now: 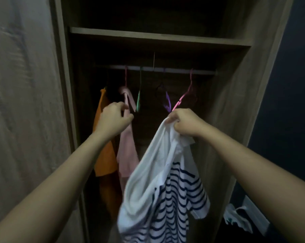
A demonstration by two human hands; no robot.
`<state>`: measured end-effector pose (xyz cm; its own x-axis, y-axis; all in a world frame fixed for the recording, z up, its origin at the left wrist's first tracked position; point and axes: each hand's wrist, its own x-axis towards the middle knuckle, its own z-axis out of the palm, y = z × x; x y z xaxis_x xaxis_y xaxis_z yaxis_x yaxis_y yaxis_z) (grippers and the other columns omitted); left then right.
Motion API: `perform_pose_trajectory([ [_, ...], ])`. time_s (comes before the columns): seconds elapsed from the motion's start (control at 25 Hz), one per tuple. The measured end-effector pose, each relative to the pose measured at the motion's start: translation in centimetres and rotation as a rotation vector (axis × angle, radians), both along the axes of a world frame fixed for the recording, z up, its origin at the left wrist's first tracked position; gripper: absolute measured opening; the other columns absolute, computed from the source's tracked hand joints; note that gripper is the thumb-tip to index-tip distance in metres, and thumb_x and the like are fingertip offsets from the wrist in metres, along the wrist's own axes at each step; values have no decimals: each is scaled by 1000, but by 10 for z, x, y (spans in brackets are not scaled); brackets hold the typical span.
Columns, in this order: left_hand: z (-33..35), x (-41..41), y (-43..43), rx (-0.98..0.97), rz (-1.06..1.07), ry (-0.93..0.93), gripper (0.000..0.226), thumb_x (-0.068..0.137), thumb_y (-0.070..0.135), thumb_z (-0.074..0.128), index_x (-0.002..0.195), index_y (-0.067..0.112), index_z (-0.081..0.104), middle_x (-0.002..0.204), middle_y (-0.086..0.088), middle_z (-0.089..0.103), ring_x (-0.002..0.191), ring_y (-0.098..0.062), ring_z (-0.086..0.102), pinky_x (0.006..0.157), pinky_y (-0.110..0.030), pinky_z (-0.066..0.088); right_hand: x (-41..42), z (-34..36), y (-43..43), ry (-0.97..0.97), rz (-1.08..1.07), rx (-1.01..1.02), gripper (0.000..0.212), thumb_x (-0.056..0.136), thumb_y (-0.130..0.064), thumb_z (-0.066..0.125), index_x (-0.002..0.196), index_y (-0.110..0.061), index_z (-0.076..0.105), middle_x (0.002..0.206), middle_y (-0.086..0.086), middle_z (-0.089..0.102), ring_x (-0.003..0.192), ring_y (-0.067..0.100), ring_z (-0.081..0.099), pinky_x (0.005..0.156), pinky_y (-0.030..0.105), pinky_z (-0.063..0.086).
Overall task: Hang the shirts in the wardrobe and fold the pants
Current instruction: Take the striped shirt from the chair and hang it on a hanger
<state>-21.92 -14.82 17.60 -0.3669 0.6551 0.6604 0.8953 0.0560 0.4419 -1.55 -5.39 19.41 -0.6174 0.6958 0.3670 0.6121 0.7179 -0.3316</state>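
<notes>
Head view, facing the open wardrobe (236,102). The right hand (183,123) is clenched on a bunched fold of white fabric at the top of the striped shirt (165,181). The shirt hangs from this grip in a loose vertical drape, in front of the wardrobe opening and below the rail (174,71).

The rail runs left to right under the shelf (148,35) and carries three bare hangers. The pink hanger (184,95) hangs directly above and just behind the right hand. The purple hanger (167,102) is just to its left, and the green hanger (138,100) lies nearer the left hand (113,118).

The left hand is raised to the same height, arm extended, with fingers curled beside the collar of the hung pink shirt (127,151). Whether it pinches that fabric cannot be told. An orange shirt (104,155) hangs furthest left.

Judged step: fetching a hanger for the striped shirt. The free left hand is nearest the green hanger, up and to its right. The pink hanger is closest to the shirt itself.
</notes>
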Motion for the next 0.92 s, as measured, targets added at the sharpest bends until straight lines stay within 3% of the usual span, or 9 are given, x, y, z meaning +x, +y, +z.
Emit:
perform_pose_trajectory([
  [0.12, 27, -13, 64, -85, -8, -60, 53, 87, 26, 60, 135, 9, 47, 134, -13, 52, 113, -21, 55, 83, -27, 45, 0, 14, 12, 1, 56, 49, 41, 82, 3, 46, 115, -13, 66, 128, 6, 58, 119, 20, 54, 99, 32, 46],
  [0.32, 47, -15, 157, -186, 114, -259, 69, 91, 36, 55, 146, 9, 22, 144, -23, 33, 126, -35, 44, 99, -39, 45, 14, 29, 48, -66, 100, 67, 46, 81, 4, 46, 116, -19, 65, 130, -1, 55, 120, 17, 51, 95, 30, 47],
  [0.52, 48, -6, 208, -249, 275, -357, 66, 92, 23, 54, 146, 6, 20, 137, -22, 44, 121, -38, 49, 92, -43, 47, 25, 19, 82, -84, 115, 89, 48, 76, 0, 48, 115, -22, 66, 125, -3, 58, 117, 15, 54, 100, 34, 47],
  [0.64, 46, -6, 226, -266, 287, -361, 56, 93, 18, 53, 141, 2, 30, 133, -22, 49, 118, -37, 52, 85, -40, 47, 25, 5, 92, -112, 141, 89, 49, 75, -1, 48, 116, -21, 66, 126, -2, 57, 118, 16, 54, 102, 33, 45],
  [0.72, 45, -7, 232, -267, 253, -337, 46, 93, 16, 51, 134, -2, 40, 130, -24, 51, 117, -38, 52, 88, -40, 46, 24, -1, 93, -114, 147, 90, 50, 75, 0, 47, 117, -20, 66, 128, -2, 57, 120, 16, 52, 103, 32, 43],
  [0.8, 46, -9, 234, -208, 246, -320, 37, 94, 16, 47, 123, -6, 50, 124, -25, 56, 113, -39, 54, 86, -39, 46, 21, -4, 91, -105, 155, 102, 50, 76, 1, 47, 119, -18, 65, 129, -4, 55, 122, 15, 50, 105, 31, 41],
  [0.92, 55, -8, 226, -80, 246, -357, 32, 95, 17, 44, 113, -7, 56, 114, -24, 60, 104, -37, 58, 70, -36, 41, 13, -3, 83, -105, 165, 134, 50, 78, 2, 47, 122, -16, 62, 131, -5, 51, 123, 14, 48, 105, 29, 40],
])
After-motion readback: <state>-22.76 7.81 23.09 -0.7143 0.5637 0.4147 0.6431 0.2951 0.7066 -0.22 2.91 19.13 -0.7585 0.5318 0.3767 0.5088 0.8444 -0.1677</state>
